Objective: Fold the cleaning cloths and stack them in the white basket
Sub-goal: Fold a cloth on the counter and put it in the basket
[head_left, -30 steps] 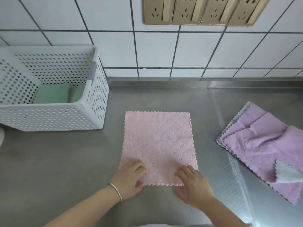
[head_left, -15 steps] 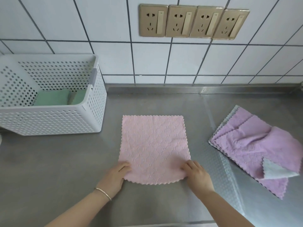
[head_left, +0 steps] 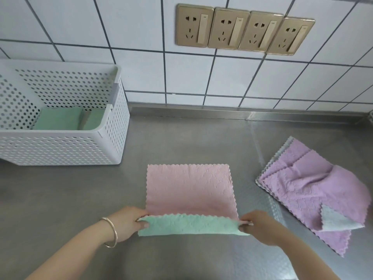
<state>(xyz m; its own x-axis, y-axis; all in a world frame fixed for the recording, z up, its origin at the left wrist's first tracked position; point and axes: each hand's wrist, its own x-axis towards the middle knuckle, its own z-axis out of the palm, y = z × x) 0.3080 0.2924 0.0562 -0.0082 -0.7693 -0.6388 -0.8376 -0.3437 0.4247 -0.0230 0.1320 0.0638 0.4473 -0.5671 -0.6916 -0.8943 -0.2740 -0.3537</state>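
Both hands, left (head_left: 129,224) and right (head_left: 257,226), pinch the cloth (head_left: 189,188) near corners; its far edge lies straight ahead of the fingers.

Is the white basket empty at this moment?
No, folded green cloths already lie on the bottom of the white basket.
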